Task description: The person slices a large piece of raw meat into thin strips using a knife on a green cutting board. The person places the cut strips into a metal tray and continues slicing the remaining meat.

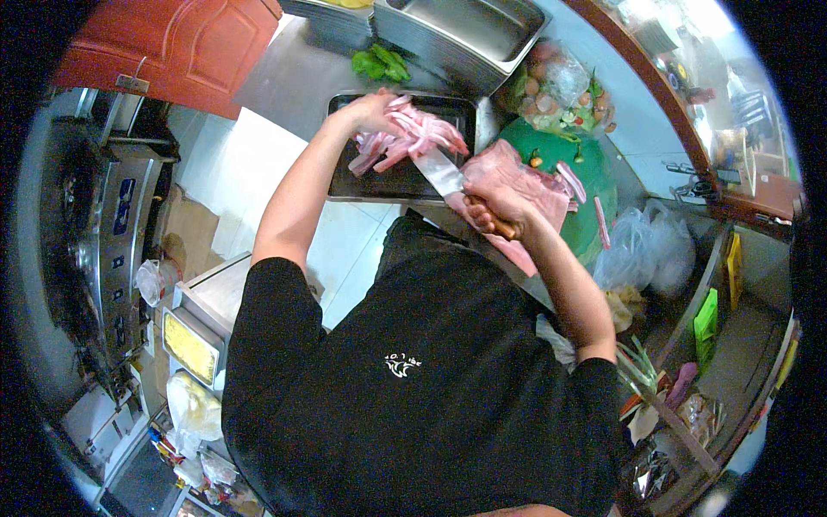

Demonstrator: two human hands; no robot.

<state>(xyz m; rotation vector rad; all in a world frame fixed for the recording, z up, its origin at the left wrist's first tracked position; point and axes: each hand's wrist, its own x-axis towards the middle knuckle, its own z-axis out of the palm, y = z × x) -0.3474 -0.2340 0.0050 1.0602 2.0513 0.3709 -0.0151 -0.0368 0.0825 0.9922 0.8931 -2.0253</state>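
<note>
A heap of sliced raw pork strips (413, 132) lies across the blade of a cleaver (440, 173), above a dark metal tray (402, 189). My left hand (369, 115) grasps the strips from the left side; its fingertips are partly hidden by meat. Gripped in my right hand (496, 210) is the cleaver's wooden handle, right of the tray. Under and beside that hand, a large slab of raw pork (517, 174) rests partly on a round green cutting board (597, 174). A few loose strips (602, 223) lie on the board.
Green peppers (380, 64) lie behind the tray, near stacked steel pans (465, 32). A plastic bag of vegetable scraps (562, 90) stands behind the board. Clear plastic bags (636, 245) sit at its right. A steel pan of yellow food (191, 346) is at left.
</note>
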